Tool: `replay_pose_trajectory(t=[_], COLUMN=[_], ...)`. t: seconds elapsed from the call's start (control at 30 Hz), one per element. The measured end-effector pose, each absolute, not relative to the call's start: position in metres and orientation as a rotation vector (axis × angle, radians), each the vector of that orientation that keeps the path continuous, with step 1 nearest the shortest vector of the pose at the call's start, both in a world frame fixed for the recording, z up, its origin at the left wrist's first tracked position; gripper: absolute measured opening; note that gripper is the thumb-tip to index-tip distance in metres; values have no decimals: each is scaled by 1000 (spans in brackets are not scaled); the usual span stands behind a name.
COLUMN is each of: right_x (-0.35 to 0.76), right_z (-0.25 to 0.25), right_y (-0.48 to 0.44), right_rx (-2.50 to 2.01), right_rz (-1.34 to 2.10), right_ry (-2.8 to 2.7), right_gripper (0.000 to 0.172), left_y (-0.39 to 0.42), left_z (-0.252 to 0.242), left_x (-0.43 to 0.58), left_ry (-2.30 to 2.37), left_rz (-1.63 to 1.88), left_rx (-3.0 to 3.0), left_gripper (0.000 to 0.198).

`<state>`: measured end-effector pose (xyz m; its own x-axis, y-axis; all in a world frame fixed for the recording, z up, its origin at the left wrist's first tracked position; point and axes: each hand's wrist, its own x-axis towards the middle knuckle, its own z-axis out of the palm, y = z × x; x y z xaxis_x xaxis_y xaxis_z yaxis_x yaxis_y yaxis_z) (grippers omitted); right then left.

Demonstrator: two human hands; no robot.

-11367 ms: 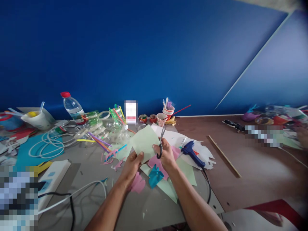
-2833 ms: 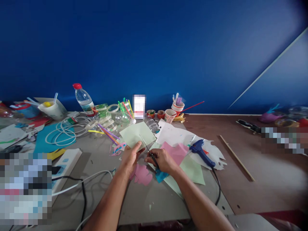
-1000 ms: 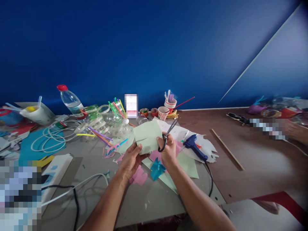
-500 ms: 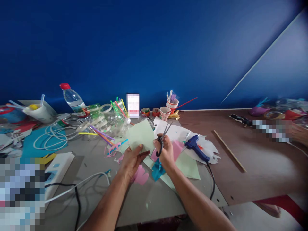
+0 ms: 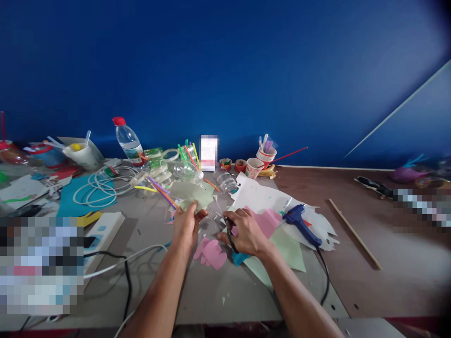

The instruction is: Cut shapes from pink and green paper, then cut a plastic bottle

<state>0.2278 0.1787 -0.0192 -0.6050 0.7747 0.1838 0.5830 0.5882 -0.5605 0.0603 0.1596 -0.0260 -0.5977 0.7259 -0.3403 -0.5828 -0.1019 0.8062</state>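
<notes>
- Head view shows the left hand (image 5: 185, 224) pinching a light green paper (image 5: 192, 191) between thumb and fingers, while the right hand (image 5: 245, 231) grasps scissors (image 5: 231, 240) by their black handles.
- Compared with half a second ago, the right hand is turned over. Then the blades pointed up and away from the paper; now they reach leftward, to its right edge.
- The paper is tipped flatter too; before, it stood more upright, close beside the right thumb.
- I judge that this change brings the scissors into a cutting position. Whether the blades touch the paper, I cannot tell, as they are thin and blurred.
- The paper is held above the grey table (image 5: 207, 307), farther from the person than the pink paper shapes (image 5: 213, 255).
- Among the containers, the stacked cups (image 5: 266, 157) at the back hold white sticks and something purple.
- Just beside them is a printed cup (image 5: 252, 169), whose inside I cannot see well.
- Two small red cups stand near: one (image 5: 225, 164) has something green inside, the other (image 5: 240, 165) something brownish.
- Farther left, a white cup (image 5: 84, 158) contains a yellow thing (image 5: 75, 147) and a pale straw (image 5: 88, 138).
- Between these groups, a red-capped bottle (image 5: 129, 145) leans.
</notes>
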Motion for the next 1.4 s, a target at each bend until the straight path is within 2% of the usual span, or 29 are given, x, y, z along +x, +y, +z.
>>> replay_pose_trajectory(t=[0.4, 0.6, 1.4], right_x=[222, 220, 222], right_z=[-20, -19, -32], right_y=[177, 176, 181], right_rx=[-1114, -1099, -1149], right_rz=[678, 800, 1194], right_ry=[-2443, -2413, -2253], right_gripper=[29, 26, 37], left_y=[160, 159, 155], left_z=[-29, -33, -33], left_x=[67, 73, 86], left_ry=[1286, 1265, 1245], left_rz=[1767, 1715, 1671], left_rx=[249, 314, 379], left_gripper=[22, 23, 26])
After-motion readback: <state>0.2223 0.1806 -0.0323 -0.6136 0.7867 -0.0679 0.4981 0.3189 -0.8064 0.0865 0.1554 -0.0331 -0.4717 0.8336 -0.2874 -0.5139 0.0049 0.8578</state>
